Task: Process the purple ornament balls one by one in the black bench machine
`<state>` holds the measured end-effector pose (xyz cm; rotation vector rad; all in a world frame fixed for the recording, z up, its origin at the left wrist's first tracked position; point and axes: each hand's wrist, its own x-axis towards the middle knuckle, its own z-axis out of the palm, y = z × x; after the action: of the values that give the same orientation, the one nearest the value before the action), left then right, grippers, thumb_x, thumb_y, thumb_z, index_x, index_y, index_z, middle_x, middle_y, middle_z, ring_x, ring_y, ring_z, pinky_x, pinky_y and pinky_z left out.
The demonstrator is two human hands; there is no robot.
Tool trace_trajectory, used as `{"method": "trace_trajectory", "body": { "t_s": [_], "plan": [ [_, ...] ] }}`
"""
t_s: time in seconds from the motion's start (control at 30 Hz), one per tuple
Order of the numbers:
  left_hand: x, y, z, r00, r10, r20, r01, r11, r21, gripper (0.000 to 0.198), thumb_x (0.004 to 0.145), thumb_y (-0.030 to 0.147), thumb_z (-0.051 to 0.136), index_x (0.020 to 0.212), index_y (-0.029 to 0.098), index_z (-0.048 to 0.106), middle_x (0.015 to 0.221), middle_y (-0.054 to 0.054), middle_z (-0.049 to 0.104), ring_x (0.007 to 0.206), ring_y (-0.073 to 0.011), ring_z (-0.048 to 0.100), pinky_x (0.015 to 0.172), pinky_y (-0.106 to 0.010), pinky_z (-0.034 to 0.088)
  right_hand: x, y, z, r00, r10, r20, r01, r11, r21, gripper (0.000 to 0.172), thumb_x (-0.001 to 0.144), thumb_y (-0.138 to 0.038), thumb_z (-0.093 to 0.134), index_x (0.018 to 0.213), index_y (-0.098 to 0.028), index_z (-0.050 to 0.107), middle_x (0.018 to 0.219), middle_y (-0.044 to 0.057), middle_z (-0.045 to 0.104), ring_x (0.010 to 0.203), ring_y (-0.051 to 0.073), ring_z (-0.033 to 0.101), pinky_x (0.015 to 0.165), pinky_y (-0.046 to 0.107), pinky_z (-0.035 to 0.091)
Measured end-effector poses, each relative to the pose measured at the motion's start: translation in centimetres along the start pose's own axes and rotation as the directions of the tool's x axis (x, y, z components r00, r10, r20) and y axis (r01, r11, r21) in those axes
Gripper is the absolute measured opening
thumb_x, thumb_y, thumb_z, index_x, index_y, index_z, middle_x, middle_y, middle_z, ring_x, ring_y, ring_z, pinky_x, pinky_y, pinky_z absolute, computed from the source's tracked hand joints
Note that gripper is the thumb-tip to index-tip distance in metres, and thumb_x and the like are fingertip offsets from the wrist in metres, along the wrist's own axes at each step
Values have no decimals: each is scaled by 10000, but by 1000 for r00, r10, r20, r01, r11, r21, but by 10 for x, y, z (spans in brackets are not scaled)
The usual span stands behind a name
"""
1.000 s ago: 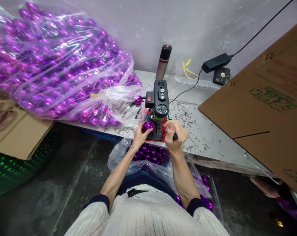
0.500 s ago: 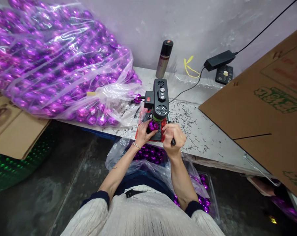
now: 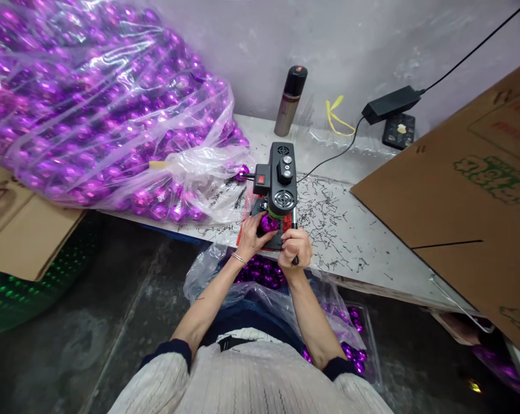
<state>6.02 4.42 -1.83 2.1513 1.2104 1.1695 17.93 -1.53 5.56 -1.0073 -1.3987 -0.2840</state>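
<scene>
A shiny purple ball ornament (image 3: 269,222) is gripped between the thumb and fingers of my left hand (image 3: 251,234). It sits right beneath the head of a black bench machine (image 3: 282,178) with round vents, knobs and a red switch. My right hand (image 3: 296,248) is wrapped round the machine's black-gripped lever (image 3: 295,260), to the right of the ball. The machine's dark base rests on a red mat (image 3: 288,222), and my hands hide part of both.
A big clear bag of purple balls (image 3: 113,115) fills the left. Behind the machine stand a spray can (image 3: 291,100) and a power adapter (image 3: 391,104). Short dark bits litter the table (image 3: 337,224). A cardboard box (image 3: 470,190) is at right; more balls (image 3: 262,271) lie in plastic below the table edge.
My right hand has moved left and slightly toward me with the lever, its grip end swinging the same way. My left hand stays on the ball under the machine head.
</scene>
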Motion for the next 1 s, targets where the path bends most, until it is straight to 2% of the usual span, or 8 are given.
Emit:
{"method": "trace_trajectory", "body": {
  "t_s": [0.3, 0.57, 0.73, 0.8, 0.9, 1.0],
  "plan": [
    [2, -1, -2, 1000, 10, 14, -10, 1000, -13, 607, 902, 550, 697, 1353, 170, 555, 1192, -141, 713, 1121, -283, 689, 989, -439, 533, -4, 0, 4, 999, 40, -26, -38, 998, 50, 302, 1043, -289, 359, 766, -241, 469, 709, -23, 562, 631, 130, 567, 731, 344, 501],
    [6, -2, -2, 1000, -9, 29, 9, 1000, -16, 553, 900, 478, 717, 1340, 176, 570, 1169, -133, 718, 1098, -282, 690, 977, -445, 529, 3, 0, 6, 999, 1, -39, 1, 999, 54, 281, 1023, -259, 382, 758, -238, 474, 695, -16, 557, 627, 138, 555, 685, 328, 471],
    [8, -3, -2, 1000, -5, 25, 5, 1000, -22, 519, 912, 457, 707, 1320, 159, 589, 1159, -146, 723, 1095, -286, 691, 971, -446, 529, 0, 3, 8, 997, -79, -11, 80, 993, 90, 299, 1010, -252, 400, 716, -234, 450, 696, -15, 553, 610, 126, 543, 623, 296, 455],
    [12, -3, -3, 1000, -10, 30, 11, 999, -31, 535, 902, 463, 720, 1318, 152, 592, 1158, -151, 725, 1100, -290, 693, 973, -450, 532, 6, 0, 8, 999, -42, -22, 44, 996, 82, 310, 1012, -249, 388, 708, -234, 449, 692, -10, 546, 598, 126, 535, 591, 289, 445],
    [15, -1, -4, 999, -6, 37, 8, 998, -59, 561, 891, 473, 734, 1328, 154, 586, 1196, -159, 721, 1139, -299, 689, 1000, -464, 533, 29, -12, 6, 994, 93, -60, -89, 994, 70, 314, 1013, -243, 405, 707, -228, 476, 678, -10, 541, 619, 131, 543, 590, 287, 431],
    [0, 4, -10, 999, 31, 24, -29, 996, -84, 600, 919, 462, 696, 1409, 162, 521, 1305, -178, 680, 1214, -302, 665, 1036, -474, 527, 58, -27, 0, 982, 190, -15, -188, 980, 67, 339, 1013, -251, 442, 677, -225, 486, 655, -18, 538, 628, 127, 545, 628, 288, 435]
  ]
}}
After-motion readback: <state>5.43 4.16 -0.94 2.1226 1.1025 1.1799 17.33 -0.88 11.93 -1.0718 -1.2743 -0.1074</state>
